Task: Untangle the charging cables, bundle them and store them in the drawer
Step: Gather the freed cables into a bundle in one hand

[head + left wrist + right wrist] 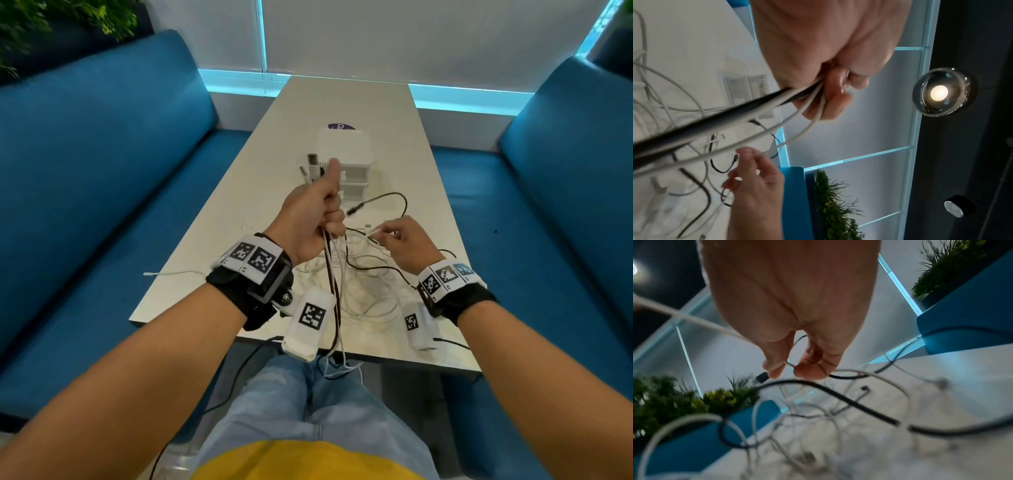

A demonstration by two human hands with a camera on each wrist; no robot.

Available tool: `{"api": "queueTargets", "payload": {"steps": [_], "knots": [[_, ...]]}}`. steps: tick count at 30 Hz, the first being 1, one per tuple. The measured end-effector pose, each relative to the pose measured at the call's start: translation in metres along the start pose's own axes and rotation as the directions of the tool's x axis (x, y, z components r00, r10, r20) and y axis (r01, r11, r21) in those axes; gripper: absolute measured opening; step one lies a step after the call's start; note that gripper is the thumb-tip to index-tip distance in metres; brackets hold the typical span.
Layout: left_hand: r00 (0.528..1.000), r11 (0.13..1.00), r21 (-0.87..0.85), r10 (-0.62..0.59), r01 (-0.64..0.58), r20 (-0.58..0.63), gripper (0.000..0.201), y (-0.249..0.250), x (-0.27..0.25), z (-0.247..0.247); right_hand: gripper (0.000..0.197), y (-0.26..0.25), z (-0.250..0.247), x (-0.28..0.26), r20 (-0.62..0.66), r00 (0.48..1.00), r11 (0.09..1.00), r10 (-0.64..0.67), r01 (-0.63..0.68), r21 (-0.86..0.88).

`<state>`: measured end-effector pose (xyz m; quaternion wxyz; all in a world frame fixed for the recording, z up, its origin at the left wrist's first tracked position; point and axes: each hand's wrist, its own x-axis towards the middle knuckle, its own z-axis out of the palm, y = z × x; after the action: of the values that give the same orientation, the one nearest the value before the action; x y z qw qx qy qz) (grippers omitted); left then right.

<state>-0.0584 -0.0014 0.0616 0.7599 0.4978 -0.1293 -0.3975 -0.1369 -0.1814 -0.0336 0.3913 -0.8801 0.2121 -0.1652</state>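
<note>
My left hand (320, 212) is raised above the table and grips a bunch of white and black cables (334, 274); their plug ends (312, 168) stick up past my thumb. In the left wrist view the same cables (748, 112) run out of my fist (830, 91). My right hand (399, 236) is lower and to the right, pinching a thin white cable (371, 233) between thumb and fingers (795, 369). A tangle of white and black cables (370, 291) lies on the table beneath both hands. The small white drawer unit (344, 154) stands behind my left hand, closed.
The beige table (239, 192) runs away from me between two blue sofas (102, 164). A loose black cable end (356, 209) lies right of the drawers. A white cable tip (150, 274) hangs off the table's left edge. Some cables dangle over the near edge onto my lap.
</note>
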Motion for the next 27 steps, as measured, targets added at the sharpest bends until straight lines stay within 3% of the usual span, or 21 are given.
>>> {"api": "queueTargets", "payload": {"steps": [3, 6, 11, 14, 17, 19, 21, 23, 27], "knots": [[0.997, 0.995, 0.095, 0.023, -0.017, -0.07, 0.032, -0.007, 0.011, -0.006, 0.014, -0.024, -0.017, -0.001, -0.035, 0.999, 0.99, -0.016, 0.021, 0.14], [0.993, 0.977, 0.213, 0.055, -0.032, -0.104, 0.01, -0.015, 0.02, -0.005, 0.016, -0.047, -0.033, -0.006, -0.077, 0.995, 0.94, -0.064, 0.086, 0.331], [0.995, 0.88, 0.466, 0.099, -0.089, 0.002, 0.017, -0.034, 0.027, 0.013, 0.026, -0.083, -0.045, -0.019, -0.094, 0.972, 0.857, -0.218, 0.236, 0.458], [0.993, 0.849, 0.515, 0.119, -0.114, 0.023, 0.027, -0.043, 0.028, 0.016, 0.027, -0.092, -0.048, -0.022, -0.141, 0.965, 0.824, -0.222, 0.263, 0.503], [0.99, 0.82, 0.56, 0.14, -0.115, -0.002, 0.022, -0.043, 0.029, 0.012, 0.026, -0.091, -0.045, -0.024, -0.146, 0.966, 0.813, -0.215, 0.259, 0.521], [0.989, 0.805, 0.584, 0.148, -0.106, -0.025, 0.016, -0.04, 0.028, 0.007, 0.031, -0.083, -0.037, -0.026, -0.093, 0.968, 0.865, -0.235, 0.251, 0.433], [0.989, 0.823, 0.557, 0.147, -0.107, -0.028, 0.013, -0.036, 0.027, -0.002, 0.041, -0.064, -0.025, -0.025, 0.003, 0.972, 0.96, -0.233, 0.23, 0.158], [0.987, 0.86, 0.496, 0.16, -0.123, -0.032, 0.02, -0.03, 0.023, -0.013, 0.044, -0.042, -0.017, -0.025, 0.098, 0.984, 0.981, -0.151, 0.161, -0.106], [0.969, 0.942, 0.301, 0.201, -0.15, -0.146, 0.023, -0.016, 0.017, -0.038, 0.018, -0.003, -0.018, -0.019, 0.08, 0.997, 0.97, 0.0, 0.019, -0.243]]}}
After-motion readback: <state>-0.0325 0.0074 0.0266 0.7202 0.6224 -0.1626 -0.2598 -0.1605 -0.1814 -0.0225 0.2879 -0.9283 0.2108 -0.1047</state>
